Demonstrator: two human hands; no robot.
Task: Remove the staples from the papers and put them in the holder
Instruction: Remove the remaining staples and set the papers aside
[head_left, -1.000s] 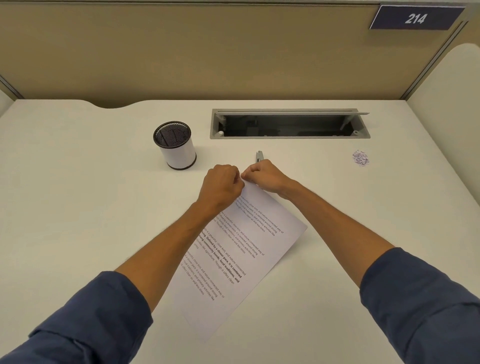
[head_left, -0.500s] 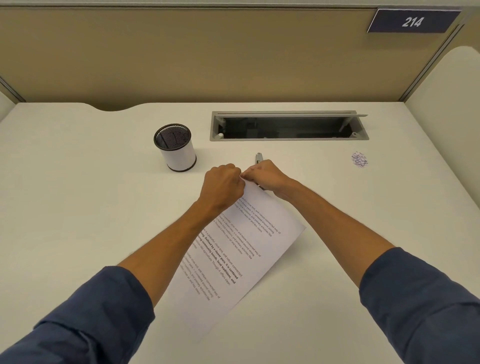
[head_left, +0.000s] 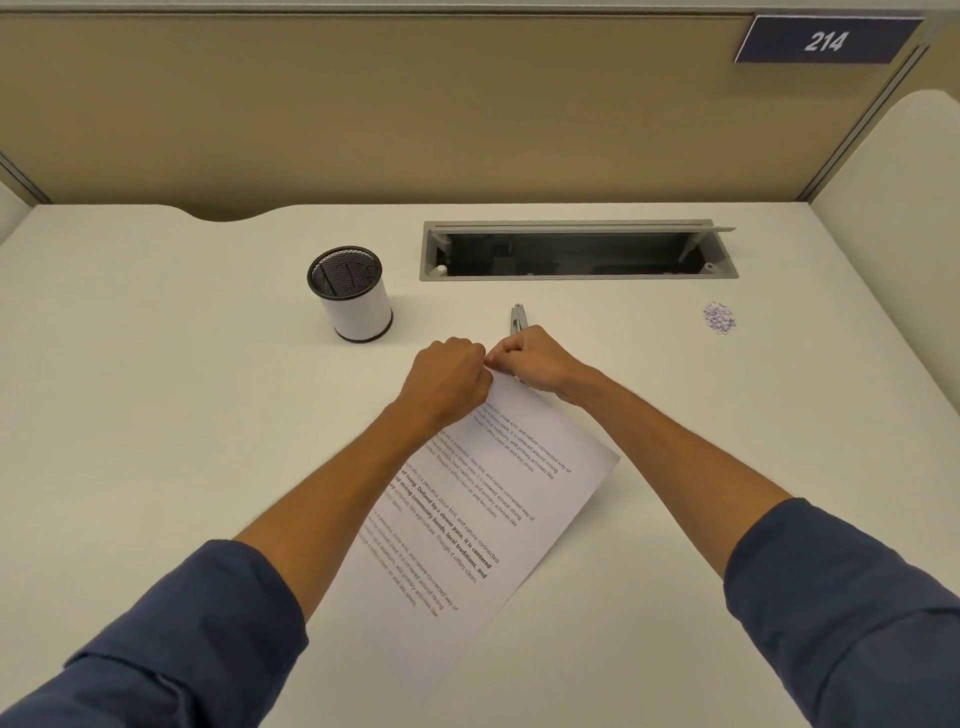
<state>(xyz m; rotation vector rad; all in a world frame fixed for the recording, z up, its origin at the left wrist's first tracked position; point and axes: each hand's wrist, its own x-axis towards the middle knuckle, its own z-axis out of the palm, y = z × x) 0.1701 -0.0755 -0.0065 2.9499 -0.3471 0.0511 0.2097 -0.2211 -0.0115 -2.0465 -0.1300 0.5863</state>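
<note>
Papers (head_left: 483, 509) lie diagonally, top corner pointing away; left hand (head_left: 448, 378), right hand (head_left: 535, 358) both pinch that corner.

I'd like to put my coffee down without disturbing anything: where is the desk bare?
The widest bare patch is left of the pen holder and left hand. Another lies at right, between the papers and the small staple pile. It is crowded in the middle, where both hands, right hand included, meet at the papers' top corner beside a metal tool.

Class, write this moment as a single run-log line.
left hand: pinching top corner of papers | right hand: same corner, metal tool | holder: upright, far left | staple: hidden
</note>
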